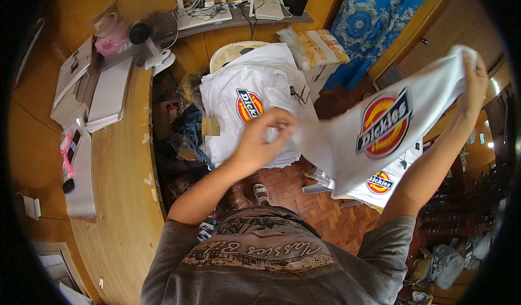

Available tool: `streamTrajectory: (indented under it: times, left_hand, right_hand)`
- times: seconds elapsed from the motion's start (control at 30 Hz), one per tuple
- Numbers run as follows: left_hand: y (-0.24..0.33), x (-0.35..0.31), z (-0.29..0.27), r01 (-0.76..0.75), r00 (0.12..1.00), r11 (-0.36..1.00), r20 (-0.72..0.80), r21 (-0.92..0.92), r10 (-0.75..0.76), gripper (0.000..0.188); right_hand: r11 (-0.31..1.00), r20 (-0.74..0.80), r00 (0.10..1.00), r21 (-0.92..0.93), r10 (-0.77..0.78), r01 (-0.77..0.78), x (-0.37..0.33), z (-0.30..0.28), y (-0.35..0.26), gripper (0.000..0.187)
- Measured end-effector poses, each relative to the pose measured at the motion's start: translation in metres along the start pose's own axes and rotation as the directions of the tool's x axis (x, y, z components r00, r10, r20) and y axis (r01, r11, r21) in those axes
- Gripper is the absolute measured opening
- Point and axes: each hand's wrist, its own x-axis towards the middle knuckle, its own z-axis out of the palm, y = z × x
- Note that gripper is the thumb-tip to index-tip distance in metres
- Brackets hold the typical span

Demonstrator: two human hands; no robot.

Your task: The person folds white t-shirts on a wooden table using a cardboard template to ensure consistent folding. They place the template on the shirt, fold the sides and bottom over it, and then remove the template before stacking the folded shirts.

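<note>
A white T-shirt (339, 148) with a large red, yellow and dark blue printed emblem hangs stretched between my two hands. High on the right, my right hand (473, 82) grips its upper edge, fingers wrapped round the cloth. My left hand (265, 138) is closed in a pinch at the shirt's left corner, slightly smeared by motion. Behind that hand, a pile of white shirts (222, 96) with the same emblem lies on a seat. Below the raised shirt, another stack of white printed shirts (392, 183) is partly hidden by it.
On my left runs a long wooden table (116, 180) with paper stacks (111, 96) and a pink-handled tool (66, 153). A shelf at the back carries white routers (205, 16) and a black tumbler (299, 0). A taped box (323, 49) stands near a blue curtain (374, 23).
</note>
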Motion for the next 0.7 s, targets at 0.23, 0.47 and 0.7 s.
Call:
streamTrajectory:
  times: [0.23, 0.47, 0.7]
  left_hand:
    - [-0.037, -0.002, 0.102, 0.116, 0.985, 0.927, 0.164, -0.356, -0.06, 0.026]
    - [-0.032, -0.01, 0.12, 0.169, 0.98, 0.972, 0.135, -0.164, -0.147, 0.012]
    - [-0.052, -0.033, 0.095, 0.145, 0.786, 0.989, 0.611, -0.039, -0.091, 0.034]
  right_hand:
    - [0.838, 0.768, 0.625, -0.428, 0.14, 0.338, -0.126, 0.084, -0.015, 0.024]
    - [0.856, 0.821, 0.529, -0.42, 0.216, 0.302, -0.152, 0.059, 0.002, 0.015]
    - [0.891, 0.832, 0.517, -0.373, 0.198, 0.259, -0.149, 0.063, 0.002, 0.021]
